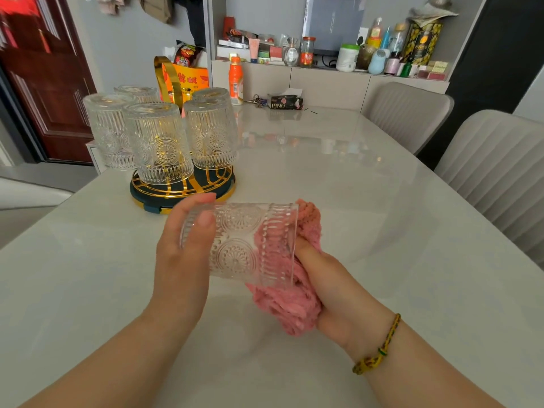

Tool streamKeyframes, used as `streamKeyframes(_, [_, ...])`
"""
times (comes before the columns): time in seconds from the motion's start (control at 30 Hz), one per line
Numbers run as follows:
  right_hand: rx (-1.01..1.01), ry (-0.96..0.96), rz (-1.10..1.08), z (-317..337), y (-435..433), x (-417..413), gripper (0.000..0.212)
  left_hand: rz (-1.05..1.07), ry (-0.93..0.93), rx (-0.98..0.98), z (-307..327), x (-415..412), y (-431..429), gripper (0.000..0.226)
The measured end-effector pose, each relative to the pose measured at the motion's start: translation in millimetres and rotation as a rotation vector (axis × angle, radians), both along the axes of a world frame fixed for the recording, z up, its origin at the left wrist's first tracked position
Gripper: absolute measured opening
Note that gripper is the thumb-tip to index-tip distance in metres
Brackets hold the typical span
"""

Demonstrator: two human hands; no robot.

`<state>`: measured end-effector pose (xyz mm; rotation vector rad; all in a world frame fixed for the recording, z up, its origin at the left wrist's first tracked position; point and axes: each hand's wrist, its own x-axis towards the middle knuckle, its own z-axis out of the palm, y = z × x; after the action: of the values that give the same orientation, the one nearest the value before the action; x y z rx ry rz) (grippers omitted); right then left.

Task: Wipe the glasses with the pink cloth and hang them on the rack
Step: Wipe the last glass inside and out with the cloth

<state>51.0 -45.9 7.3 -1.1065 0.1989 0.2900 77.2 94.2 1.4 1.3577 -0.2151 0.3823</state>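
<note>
Pale glossy bench (368, 187). Rack (182, 192) at far left, five hung glasses (157, 142) inverted on it. Held glass (244, 240) lies sideways above the near bench. Left hand (179, 254) grip is wrapped round its base end. Right hand (332, 293) grip bunches the pink cloth (294, 307) and pushes it into the mouth. Glass looks rigid, breakable and probably slick, so take it by the embossed body. Cloth soft, limp.

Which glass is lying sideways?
The glass in the left hand, pink cloth inside; the other glasses sit upside down on the rack.
</note>
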Motion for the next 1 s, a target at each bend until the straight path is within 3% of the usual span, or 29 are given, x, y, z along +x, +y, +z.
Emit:
streamKeyframes(0.07, [-0.043, -0.036, -0.029, -1.1, -0.5, 0.9, 0.028, -0.051, 0.02, -0.019, -0.9, 3.0, 0.2, 0.037])
streamKeyframes(0.17, [-0.42, -0.346, -0.261, 6.1, -10.1, 3.1, 0.008, -0.354, 0.299, -0.144, 7.8, 6.3, 2.8, 0.052])
streamKeyframes(0.27, [-0.833, -0.71, -0.278, 14.4, -25.0, 1.7, 0.024, -0.649, 0.654, -0.122, 10.7, 8.1, 5.8, 0.077])
streamKeyframes(0.33, [-0.974, -0.774, -0.21, 10.8, -25.5, 0.5, 0.028, -0.659, 0.765, -0.085, 5.9, 5.5, 3.4, 0.068])
streamKeyframes(0.53, [-0.656, -0.515, -0.322, 1.6, -15.3, 9.5, 0.02, -0.302, 0.52, -0.147, 8.3, 3.5, -9.2, 0.021])
streamKeyframes(0.6, [-0.474, -0.375, -0.285, -2.9, -10.1, 11.0, 0.011, -0.203, 0.397, -0.159, 9.7, 3.0, -10.2, 0.017])
streamKeyframes(0.67, [-0.272, -0.221, -0.196, -7.1, -3.2, 9.4, 0.018, -0.108, 0.237, -0.114, 8.8, 1.4, -7.4, 0.012])
streamKeyframes(0.77, [-0.077, -0.083, -0.088, -7.6, 1.5, 4.0, 0.026, -0.048, 0.066, -0.014, 2.1, 2.9, -1.0, 0.03])
streamKeyframes(0.87, [-0.224, -0.182, -0.204, -6.9, -0.8, 5.0, 0.015, -0.194, 0.2, -0.123, 2.9, 6.5, -1.1, 0.027])
streamKeyframes(0.93, [-0.46, -0.353, -0.342, -0.7, -7.8, 6.9, 0.009, -0.393, 0.383, -0.188, 7.6, 8.1, -0.6, 0.049])
streamKeyframes(1.0, [-0.672, -0.539, -0.379, 7.3, -16.4, 5.8, 0.025, -0.561, 0.56, -0.212, 10.7, 9.0, 1.4, 0.073])
